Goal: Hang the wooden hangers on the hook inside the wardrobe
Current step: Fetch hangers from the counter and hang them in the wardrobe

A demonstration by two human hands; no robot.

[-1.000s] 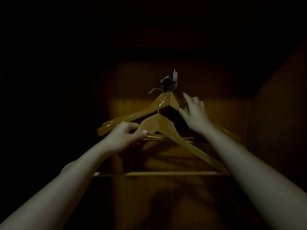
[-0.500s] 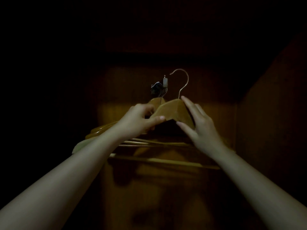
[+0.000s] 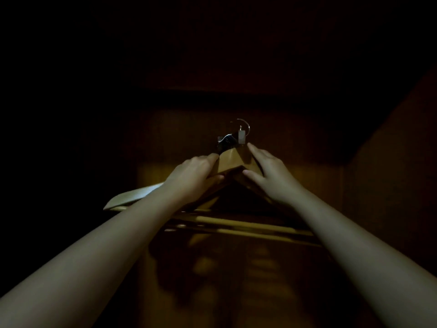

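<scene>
Inside a dark wardrobe I hold a wooden hanger [image 3: 230,162] by its peak. My left hand [image 3: 194,174] grips its left shoulder, and my right hand [image 3: 267,172] pinches its right shoulder between thumb and fingers. Its metal hook [image 3: 246,125] arcs just above the small wall hook [image 3: 241,138] on the back panel. Whether the two touch I cannot tell. Other wooden hangers [image 3: 132,197] hang behind it from the same wall hook, their metal hooks bunched at its left.
The wardrobe's back panel [image 3: 179,138] is dimly lit in brown. A side wall [image 3: 390,174] rises at the right. The hangers' crossbars [image 3: 248,224] stretch across below my hands. Everything at the left and top is black.
Both hands carried the hanger up and towards the back panel. Its metal hook went from right of the wall hook to over it. My right hand now pinches the right shoulder.
</scene>
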